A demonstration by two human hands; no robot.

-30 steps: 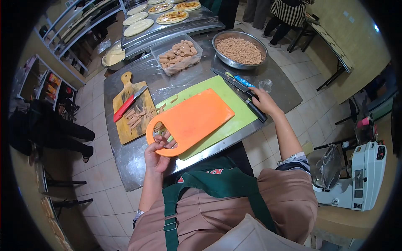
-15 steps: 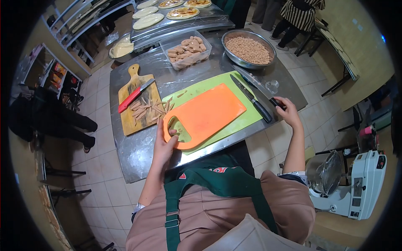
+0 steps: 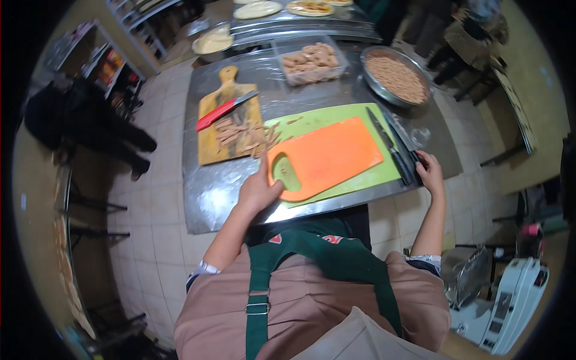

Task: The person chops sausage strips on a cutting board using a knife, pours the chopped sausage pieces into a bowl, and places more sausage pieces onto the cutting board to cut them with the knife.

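Note:
An orange cutting board (image 3: 336, 155) lies on a larger green cutting board (image 3: 321, 191). My left hand (image 3: 259, 191) is closed on its handle end, the thumb by the handle opening. At the right, my right hand (image 3: 429, 172) is closed around the black handle of a large knife (image 3: 401, 132). Its blade points away from me, along the green board's right edge. Close beside it, a second black-handled knife (image 3: 390, 147) rests on the green board. Cut sausage strips (image 3: 231, 133) lie on a wooden board (image 3: 210, 151) and spill onto the green one.
A red-handled knife (image 3: 219, 114) crosses the wooden board. Behind stand a plastic tub (image 3: 315, 76) of sausages and a steel bowl (image 3: 375, 83) of chopped pieces. Topped dough rounds (image 3: 309, 7) sit at the back. A mixer (image 3: 510, 306) is at lower right; people stand around.
The large knife has come nearer to me and closer to the second knife, with my right hand on it. My left thumb has shifted at the orange board's handle. The view has shifted.

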